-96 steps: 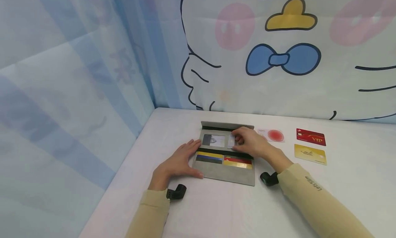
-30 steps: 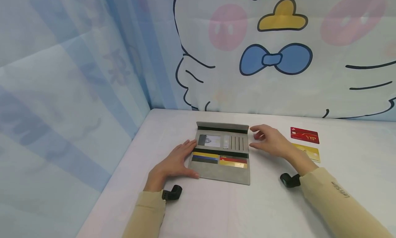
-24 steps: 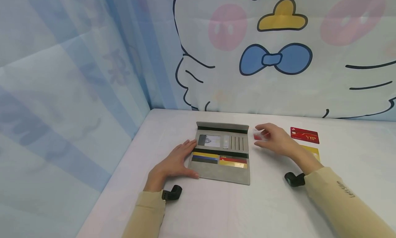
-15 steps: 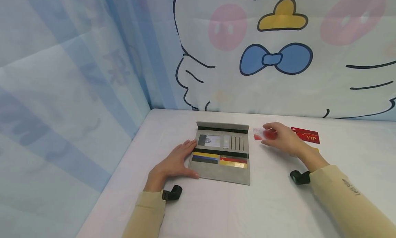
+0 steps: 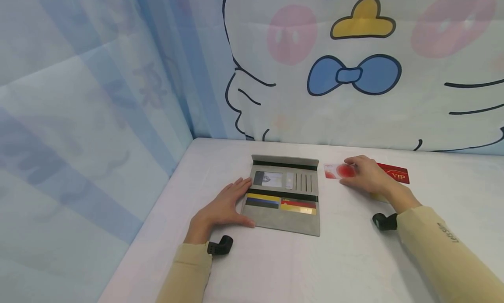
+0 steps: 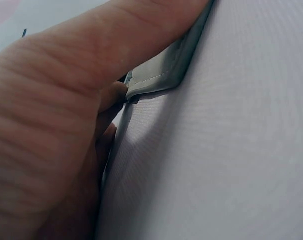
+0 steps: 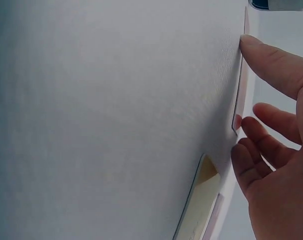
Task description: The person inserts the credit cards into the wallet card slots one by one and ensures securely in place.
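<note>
A grey trifold wallet (image 5: 285,220) lies unfolded on the table. My left hand (image 5: 225,206) rests at its left side, thumb at the lower edge and fingers on the left edge. A photo card (image 5: 269,179) shows in its window, with a pale strip (image 5: 289,180) beside it. Two striped cards (image 5: 262,201) sit in the lower pockets. My right hand (image 5: 366,174) is over the right end of a pink-and-white card (image 5: 332,170) lying flat. In the right wrist view the thumb (image 7: 264,55) touches that card's edge; the other fingers are loosely bent beyond it.
A red VIP card (image 5: 399,174) lies to the right, partly behind my right hand. A yellow card (image 7: 199,202) is mostly hidden under that wrist in the head view. The white table (image 5: 291,268) meets a cartoon-printed curtain (image 5: 354,119) at the back.
My right hand has left the wallet slots, where it held a whitish card now mostly inside, and moved right along the pink-and-white card. The left hand has stayed by the wallet.
</note>
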Motion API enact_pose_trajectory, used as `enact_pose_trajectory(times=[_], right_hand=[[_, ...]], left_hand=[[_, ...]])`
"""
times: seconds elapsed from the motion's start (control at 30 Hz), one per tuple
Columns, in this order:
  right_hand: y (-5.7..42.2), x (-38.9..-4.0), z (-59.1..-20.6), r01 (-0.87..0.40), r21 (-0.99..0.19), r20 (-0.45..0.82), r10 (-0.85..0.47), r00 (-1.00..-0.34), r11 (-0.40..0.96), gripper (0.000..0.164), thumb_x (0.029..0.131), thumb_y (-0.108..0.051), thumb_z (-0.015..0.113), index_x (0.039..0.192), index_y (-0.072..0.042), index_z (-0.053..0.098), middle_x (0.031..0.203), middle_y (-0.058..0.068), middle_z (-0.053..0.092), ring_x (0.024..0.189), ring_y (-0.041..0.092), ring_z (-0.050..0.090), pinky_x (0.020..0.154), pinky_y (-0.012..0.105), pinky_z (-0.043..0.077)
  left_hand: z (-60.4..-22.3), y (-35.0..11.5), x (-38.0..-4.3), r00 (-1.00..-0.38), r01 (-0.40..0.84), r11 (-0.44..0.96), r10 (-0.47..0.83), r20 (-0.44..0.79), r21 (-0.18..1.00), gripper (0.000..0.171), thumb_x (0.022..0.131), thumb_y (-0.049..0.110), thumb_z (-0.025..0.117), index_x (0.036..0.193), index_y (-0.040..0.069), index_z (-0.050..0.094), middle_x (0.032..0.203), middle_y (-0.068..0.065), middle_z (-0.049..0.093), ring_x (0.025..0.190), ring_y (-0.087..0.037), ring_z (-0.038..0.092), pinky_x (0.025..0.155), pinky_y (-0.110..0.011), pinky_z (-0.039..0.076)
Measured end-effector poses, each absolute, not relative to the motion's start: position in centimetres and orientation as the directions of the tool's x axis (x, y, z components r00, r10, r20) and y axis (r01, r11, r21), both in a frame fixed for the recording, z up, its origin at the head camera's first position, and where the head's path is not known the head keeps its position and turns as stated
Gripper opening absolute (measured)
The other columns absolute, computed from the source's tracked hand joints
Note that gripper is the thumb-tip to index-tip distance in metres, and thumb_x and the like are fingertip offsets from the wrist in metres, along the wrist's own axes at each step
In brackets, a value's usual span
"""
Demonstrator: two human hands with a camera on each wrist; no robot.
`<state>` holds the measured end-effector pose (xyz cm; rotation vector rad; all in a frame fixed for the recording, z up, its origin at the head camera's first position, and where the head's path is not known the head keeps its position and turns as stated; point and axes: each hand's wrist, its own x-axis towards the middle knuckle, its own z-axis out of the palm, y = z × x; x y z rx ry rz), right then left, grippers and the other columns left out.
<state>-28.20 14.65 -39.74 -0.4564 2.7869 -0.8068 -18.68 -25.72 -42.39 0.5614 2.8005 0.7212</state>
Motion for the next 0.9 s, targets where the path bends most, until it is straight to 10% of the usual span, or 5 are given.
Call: enact_pose_trajectory(times=[0.9], right_hand=[[14.63, -28.44, -39.85, -0.238, -0.541, -0.126, -0.358, -0.925, 0.807, 0.061, 0.081, -0.031, 0.073, 0.125, 0.003, 0.048, 0.12, 0.025, 0.042, 0.11, 0.043, 0.033, 0.089, 0.059, 0.04]], left_hand=[[-42.45, -25.71, -18.77, -0.91, 0.307, 0.818, 0.401, -0.102, 0.486, 0.114, 0.062, 0.062, 0.076, 0.15, 0.016, 0.02, 0.155, 0.006, 0.013, 0.14, -0.01, 0.001, 0.112, -0.031, 0.003]])
